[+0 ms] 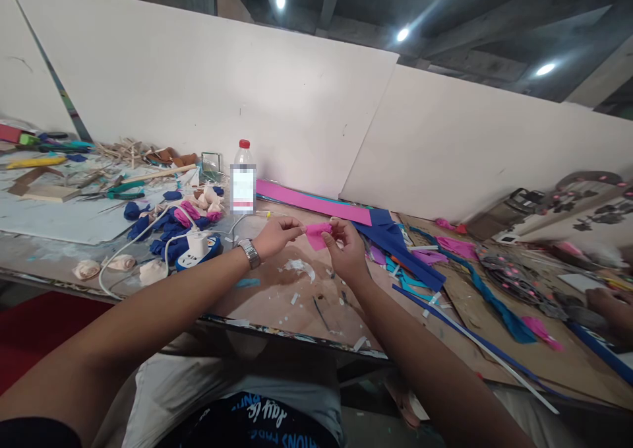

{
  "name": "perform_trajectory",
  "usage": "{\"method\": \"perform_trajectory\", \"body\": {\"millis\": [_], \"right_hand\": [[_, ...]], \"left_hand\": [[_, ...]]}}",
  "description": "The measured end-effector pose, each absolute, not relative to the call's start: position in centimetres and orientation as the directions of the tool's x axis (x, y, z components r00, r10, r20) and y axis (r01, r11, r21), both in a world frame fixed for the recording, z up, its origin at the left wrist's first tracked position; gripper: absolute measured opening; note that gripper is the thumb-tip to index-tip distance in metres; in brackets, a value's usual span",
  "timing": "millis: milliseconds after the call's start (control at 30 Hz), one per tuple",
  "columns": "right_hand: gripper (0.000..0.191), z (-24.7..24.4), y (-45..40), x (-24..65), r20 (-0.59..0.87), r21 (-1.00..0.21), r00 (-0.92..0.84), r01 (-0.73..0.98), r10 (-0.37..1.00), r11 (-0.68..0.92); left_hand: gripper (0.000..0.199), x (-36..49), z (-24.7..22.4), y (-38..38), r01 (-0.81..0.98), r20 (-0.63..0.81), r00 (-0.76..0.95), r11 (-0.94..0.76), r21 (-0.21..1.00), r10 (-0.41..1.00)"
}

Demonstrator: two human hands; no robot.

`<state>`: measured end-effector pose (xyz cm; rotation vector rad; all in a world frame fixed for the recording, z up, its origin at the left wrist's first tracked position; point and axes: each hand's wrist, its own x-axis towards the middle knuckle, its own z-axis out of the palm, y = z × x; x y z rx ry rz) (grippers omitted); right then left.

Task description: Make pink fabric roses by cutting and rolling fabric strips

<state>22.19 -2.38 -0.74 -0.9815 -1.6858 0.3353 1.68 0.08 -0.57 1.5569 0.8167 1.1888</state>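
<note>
A small piece of pink crepe paper (316,238) is stretched between my two hands above the worktable (277,303). My left hand (280,237), with a metal watch on its wrist, pinches the paper's left end. At the right end, the thumb and fingers of my right hand (347,250) are closed on the same piece. Its upper edge looks rolled or gathered, and a flat part hangs below. Just behind my hands lie a long pink paper strip (316,204) and dark blue paper strips (405,256).
A red-capped bottle (244,177) stands behind my left hand. Left of it are a power strip (192,256) with white cables and blue and cream paper rosettes (141,227). Pliers (126,189) lie farther left. Another person's hand (610,306) shows at the right edge.
</note>
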Motion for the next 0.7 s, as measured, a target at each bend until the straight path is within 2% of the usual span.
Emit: {"method": "perform_trajectory", "body": {"millis": [233, 467, 600, 700], "right_hand": [[0.025, -0.54, -2.30, 22.23, 0.653, -0.677, 0.004, 0.451, 0.757, 0.582], [0.025, -0.42, -2.43, 22.16, 0.635, -0.697, 0.004, 0.432, 0.772, 0.571], [0.025, -0.41, -2.39, 22.24, 0.638, -0.682, -0.028, 0.444, 0.769, 0.582], [0.024, -0.33, -2.42, 22.21, 0.625, -0.638, -0.088, 0.515, 0.776, 0.572]], "left_hand": [[0.038, 1.74, -0.70, -0.18, 0.037, 0.336, 0.347, -0.370, 0.928, 0.876], [0.028, 1.87, -1.17, 0.12, 0.104, 0.346, 0.362, -0.407, 0.908, 0.865], [0.020, 1.64, -1.45, 0.51, 0.134, 0.388, 0.286, -0.437, 0.889, 0.876], [0.014, 1.41, -1.44, 0.57, 0.124, 0.426, 0.222, -0.459, 0.880, 0.877]]}}
